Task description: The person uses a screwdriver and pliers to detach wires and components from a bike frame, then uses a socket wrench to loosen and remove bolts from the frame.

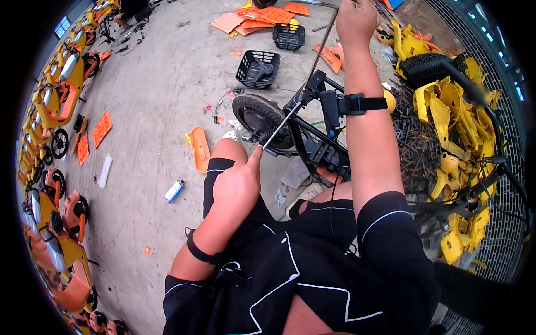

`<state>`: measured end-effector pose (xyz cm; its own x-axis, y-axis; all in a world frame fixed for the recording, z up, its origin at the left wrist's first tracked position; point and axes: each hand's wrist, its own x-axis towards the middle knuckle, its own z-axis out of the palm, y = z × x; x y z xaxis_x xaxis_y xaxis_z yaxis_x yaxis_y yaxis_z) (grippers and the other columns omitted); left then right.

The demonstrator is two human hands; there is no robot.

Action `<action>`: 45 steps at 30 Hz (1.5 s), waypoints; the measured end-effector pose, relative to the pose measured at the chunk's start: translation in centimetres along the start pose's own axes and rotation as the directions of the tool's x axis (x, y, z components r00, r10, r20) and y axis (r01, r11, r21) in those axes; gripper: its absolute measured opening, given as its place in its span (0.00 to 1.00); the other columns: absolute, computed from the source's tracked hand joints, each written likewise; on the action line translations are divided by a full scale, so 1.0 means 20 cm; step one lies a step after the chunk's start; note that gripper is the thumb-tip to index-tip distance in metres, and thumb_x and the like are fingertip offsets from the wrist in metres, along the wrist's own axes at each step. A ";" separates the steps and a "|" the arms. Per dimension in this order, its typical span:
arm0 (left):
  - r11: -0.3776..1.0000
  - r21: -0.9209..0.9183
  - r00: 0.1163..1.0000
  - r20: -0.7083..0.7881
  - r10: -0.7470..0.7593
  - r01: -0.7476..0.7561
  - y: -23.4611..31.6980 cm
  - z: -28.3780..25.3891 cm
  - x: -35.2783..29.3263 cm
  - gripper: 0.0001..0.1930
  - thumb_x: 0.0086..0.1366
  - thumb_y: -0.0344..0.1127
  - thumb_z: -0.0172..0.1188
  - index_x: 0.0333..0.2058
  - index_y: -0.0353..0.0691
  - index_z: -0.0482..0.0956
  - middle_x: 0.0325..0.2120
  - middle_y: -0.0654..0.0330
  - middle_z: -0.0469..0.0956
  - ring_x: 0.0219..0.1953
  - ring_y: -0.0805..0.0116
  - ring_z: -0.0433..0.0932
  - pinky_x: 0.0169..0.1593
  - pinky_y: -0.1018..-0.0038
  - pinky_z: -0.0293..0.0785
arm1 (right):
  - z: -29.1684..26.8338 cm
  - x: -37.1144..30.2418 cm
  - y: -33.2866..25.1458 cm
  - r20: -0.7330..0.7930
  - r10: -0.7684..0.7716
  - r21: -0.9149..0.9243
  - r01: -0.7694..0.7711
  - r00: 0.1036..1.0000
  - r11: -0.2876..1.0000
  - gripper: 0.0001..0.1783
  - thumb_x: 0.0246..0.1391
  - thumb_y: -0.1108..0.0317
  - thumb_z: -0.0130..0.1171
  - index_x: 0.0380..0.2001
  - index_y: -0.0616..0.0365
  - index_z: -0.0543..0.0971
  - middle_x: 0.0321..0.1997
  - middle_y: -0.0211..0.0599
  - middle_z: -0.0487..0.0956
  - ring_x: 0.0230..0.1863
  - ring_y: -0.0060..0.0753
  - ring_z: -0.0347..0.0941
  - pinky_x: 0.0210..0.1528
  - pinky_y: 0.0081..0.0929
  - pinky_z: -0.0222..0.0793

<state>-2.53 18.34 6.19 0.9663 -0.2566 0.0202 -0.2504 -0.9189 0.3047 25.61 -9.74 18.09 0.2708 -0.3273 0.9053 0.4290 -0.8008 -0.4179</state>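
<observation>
My right hand (357, 23), at the upper right, is closed round the top of a long metal T-handle wrench (324, 47). Its shaft slopes down to a black scooter or e-bike frame (304, 137). My left hand (237, 187) is closed over my thigh, with a finger along the lower end of a slim bright metal rod (279, 127). That rod reaches up to the same part of the frame, where the joint is too small to make out. The rear wheel (258, 114) lies just beyond my left hand.
Two black baskets (258, 69) (288, 36) and orange panels (259, 21) lie ahead. A long orange piece (200, 149) and a blue-white can (174, 191) are to the left. Parked yellow-orange bikes (61, 106) line the left side; yellow parts (452, 123) and loose bolts (410, 142) heap on the right.
</observation>
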 end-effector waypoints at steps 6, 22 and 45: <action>0.999 0.040 1.000 -0.021 -0.009 0.010 0.03 0.00 -0.01 0.23 0.68 0.35 0.56 0.62 0.51 0.77 0.24 0.51 0.80 0.23 0.50 0.82 0.27 0.56 0.78 | -0.01 -0.02 -0.02 0.081 -0.026 0.018 0.025 0.996 1.000 0.08 0.56 0.69 0.55 0.31 0.54 0.84 0.35 0.45 0.82 0.47 0.52 0.76 0.56 0.44 0.67; 0.994 0.086 0.997 -0.032 0.074 -0.071 -0.10 -0.01 0.06 0.23 0.69 0.35 0.54 0.62 0.52 0.76 0.26 0.47 0.82 0.25 0.47 0.83 0.27 0.54 0.79 | -0.23 -0.03 -0.32 0.368 -0.433 -0.008 0.468 0.823 0.884 0.07 0.48 0.63 0.66 0.27 0.51 0.79 0.30 0.38 0.78 0.39 0.50 0.74 0.44 0.48 0.66; 0.995 0.070 0.997 -0.024 0.075 -0.074 -0.13 0.11 0.05 0.22 0.69 0.36 0.58 0.62 0.53 0.78 0.22 0.52 0.78 0.20 0.53 0.80 0.23 0.59 0.75 | -0.05 -0.15 -0.08 0.234 -0.179 0.798 -0.084 0.956 0.597 0.17 0.56 0.75 0.66 0.20 0.54 0.67 0.26 0.26 0.65 0.31 0.25 0.61 0.37 0.25 0.58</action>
<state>-1.04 19.86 3.36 0.9458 -0.3178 0.0663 -0.3244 -0.9163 0.2349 23.20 -8.09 16.07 0.3840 -0.0523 0.9219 0.9210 -0.0498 -0.3865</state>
